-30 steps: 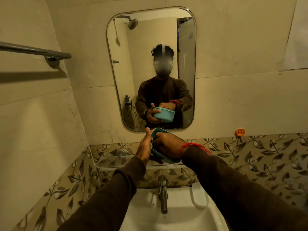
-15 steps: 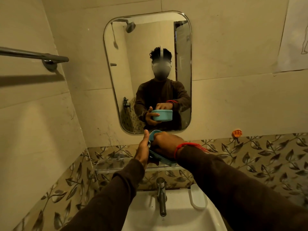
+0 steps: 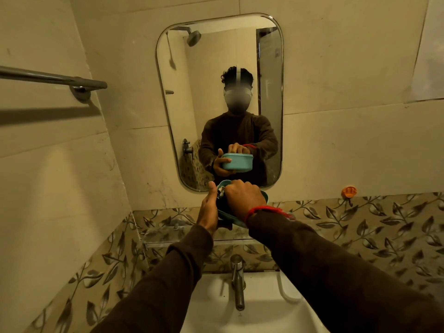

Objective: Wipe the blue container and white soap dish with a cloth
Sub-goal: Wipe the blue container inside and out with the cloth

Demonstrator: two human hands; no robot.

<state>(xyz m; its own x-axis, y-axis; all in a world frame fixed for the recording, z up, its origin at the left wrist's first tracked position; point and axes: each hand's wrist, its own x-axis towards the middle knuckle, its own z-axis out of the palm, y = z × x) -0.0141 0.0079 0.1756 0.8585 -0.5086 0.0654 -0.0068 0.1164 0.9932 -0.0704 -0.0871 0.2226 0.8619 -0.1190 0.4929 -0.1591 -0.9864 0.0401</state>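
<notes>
The blue container (image 3: 225,213) was held above the sink (image 3: 216,308), before the mirror (image 3: 269,92); the left hand (image 3: 208,209) gripped its side, the right hand (image 3: 245,199) clenched inside it. Leaf-patterned tiles (image 3: 360,224) lined the wall.

Rounded mirror (image 3: 192,104) on pale wall tiles, reflecting a shower head (image 3: 193,37); metal towel bar (image 3: 51,79) on left wall. Leaf-pattern tile band (image 3: 360,224) below, small orange hook (image 3: 348,191) just above it at right. White sink (image 3: 216,308) at bottom with chrome tap (image 3: 237,281); glass shelf (image 3: 173,234) above it.
</notes>
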